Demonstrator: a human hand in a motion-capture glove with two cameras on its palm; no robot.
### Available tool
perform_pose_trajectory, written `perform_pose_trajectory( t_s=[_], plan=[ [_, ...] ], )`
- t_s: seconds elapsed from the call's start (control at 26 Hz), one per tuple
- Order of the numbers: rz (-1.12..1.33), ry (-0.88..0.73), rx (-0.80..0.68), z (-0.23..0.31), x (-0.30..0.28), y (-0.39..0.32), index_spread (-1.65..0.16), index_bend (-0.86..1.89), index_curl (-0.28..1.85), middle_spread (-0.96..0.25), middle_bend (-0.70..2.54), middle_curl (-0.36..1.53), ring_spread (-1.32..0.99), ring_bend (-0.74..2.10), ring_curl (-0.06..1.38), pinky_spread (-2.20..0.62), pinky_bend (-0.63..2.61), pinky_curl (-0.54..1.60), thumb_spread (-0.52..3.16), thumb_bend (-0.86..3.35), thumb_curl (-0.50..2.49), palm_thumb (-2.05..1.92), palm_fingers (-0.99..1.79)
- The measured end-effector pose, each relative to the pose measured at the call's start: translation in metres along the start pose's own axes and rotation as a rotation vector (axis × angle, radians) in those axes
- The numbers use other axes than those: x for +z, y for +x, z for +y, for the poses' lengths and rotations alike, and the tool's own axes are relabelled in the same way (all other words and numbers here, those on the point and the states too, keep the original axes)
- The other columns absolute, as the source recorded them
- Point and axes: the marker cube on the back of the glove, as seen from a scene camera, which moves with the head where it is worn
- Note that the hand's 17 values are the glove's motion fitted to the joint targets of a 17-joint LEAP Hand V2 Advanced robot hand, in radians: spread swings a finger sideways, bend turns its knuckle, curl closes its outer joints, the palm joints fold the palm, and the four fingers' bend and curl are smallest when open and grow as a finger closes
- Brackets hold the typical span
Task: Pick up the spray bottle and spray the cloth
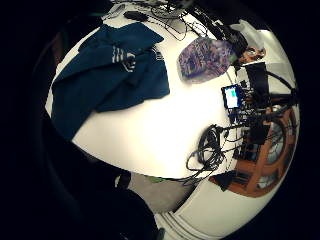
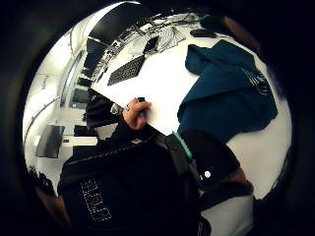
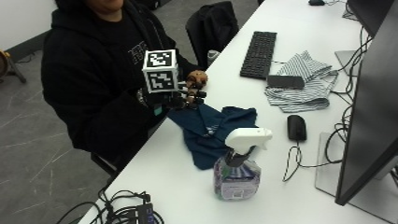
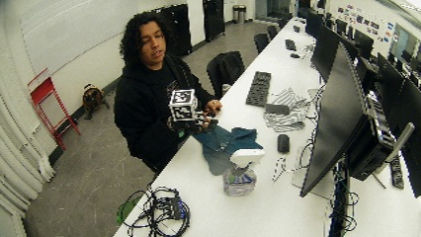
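A long white counter (image 3: 187,186) in an office carries a crumpled dark blue cloth (image 3: 211,130) near its front edge and, just beside it, an upright clear plastic spray bottle with a white trigger head (image 3: 239,163). The gloved right hand (image 3: 180,99) hovers above the cloth, holding nothing; whether its fingers are spread, I cannot tell. A careless reach could topple the top-heavy bottle.

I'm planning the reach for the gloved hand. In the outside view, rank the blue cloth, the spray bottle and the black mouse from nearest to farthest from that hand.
1. Blue cloth: right beside the gloved right hand, at the table edge.
2. Spray bottle: beyond the cloth, standing upright.
3. Black mouse: across the table, near the monitor.
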Motion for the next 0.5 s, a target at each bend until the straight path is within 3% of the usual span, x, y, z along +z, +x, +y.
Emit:
perform_pose_trajectory(
  t_s=[0.23,0.5],
  plan=[
    [0.000,0.045,0.038,-0.036,0.007,-0.003,-0.32,0.17,0.13,-0.10,0.25,0.13,-0.12,0.43,0.17,0.13,0.31,0.14,0.70,0.24,0.11,0.44,0.50],
    [-0.022,-0.003,0.057,0.000,0.007,0.024,-0.38,0.16,0.18,-0.12,0.24,0.19,-0.15,0.42,0.21,0.17,0.28,0.19,0.92,0.21,0.15,0.47,0.47]
  ],
)
